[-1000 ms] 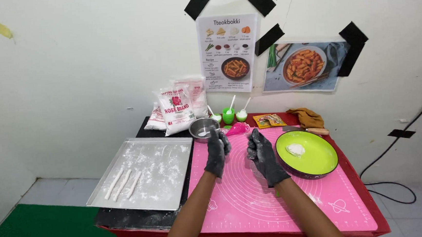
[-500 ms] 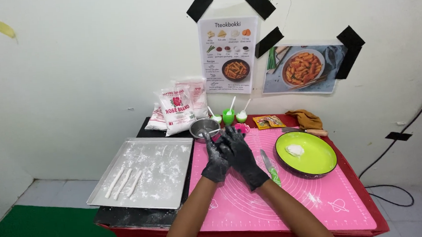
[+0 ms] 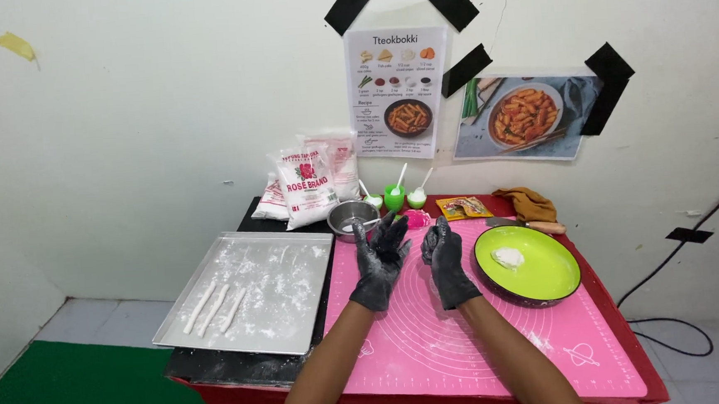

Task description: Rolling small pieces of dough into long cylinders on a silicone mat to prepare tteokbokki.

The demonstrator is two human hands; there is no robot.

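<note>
done: three dough sticks [image 3: 214, 306] lie on the floury tray [image 3: 301, 334] | left: white dough lump [image 3: 508, 257] sits in green plate [image 3: 560, 277] | left hand [image 3: 377, 263] fingers spread, holding nothing | right hand [image 3: 448, 263] fingers curled, holding nothing

A metal tray [image 3: 301, 330] dusted with flour is sitting at the bench's left — three pale dough sticks [image 3: 214, 307] are lying on it. White flour bags [image 3: 308, 184] are leaning against the wall, a brown cloth [image 3: 526, 203] is lying at the back right, and two taped posters [image 3: 400, 91] are hanging above.
</note>
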